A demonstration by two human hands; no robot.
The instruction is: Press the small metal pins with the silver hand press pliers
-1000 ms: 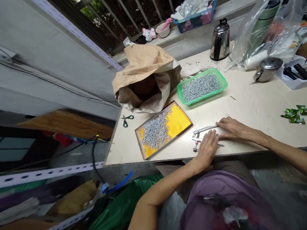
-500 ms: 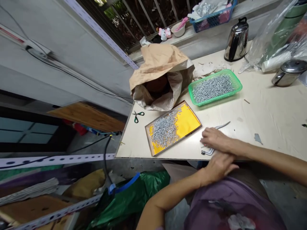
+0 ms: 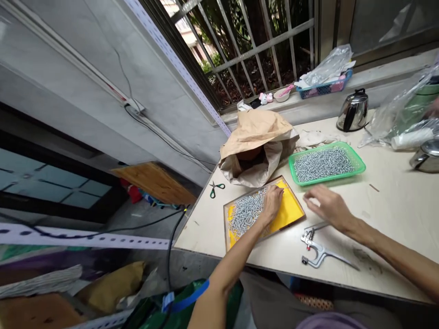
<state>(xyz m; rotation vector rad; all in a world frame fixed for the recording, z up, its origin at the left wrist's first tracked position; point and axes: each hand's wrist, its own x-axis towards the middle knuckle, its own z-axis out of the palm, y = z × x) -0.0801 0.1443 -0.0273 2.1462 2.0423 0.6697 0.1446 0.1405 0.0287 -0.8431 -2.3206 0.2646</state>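
My left hand is over the shallow tray, which has a yellow lining. Its fingers are pressed together by the edge of a heap of small silver metal pins; anything pinched in them is too small to make out. My right hand hovers over the table between that tray and the green basket, thumb and fingers apart, nothing visible in it. Below it, near the front edge, lie metal hand pliers with a C-shaped jaw, untouched. The green plastic basket holds many similar pins.
An open brown paper sack stands behind the tray. Green-handled scissors lie near the table's left edge. Farther back are a steel kettle, a clear plastic bag and a second steel pot.
My left hand has moved from beside my right wrist to the pins in the tray. The right hand has come off the pliers, leaving them lying on the table. The view has tilted upward.
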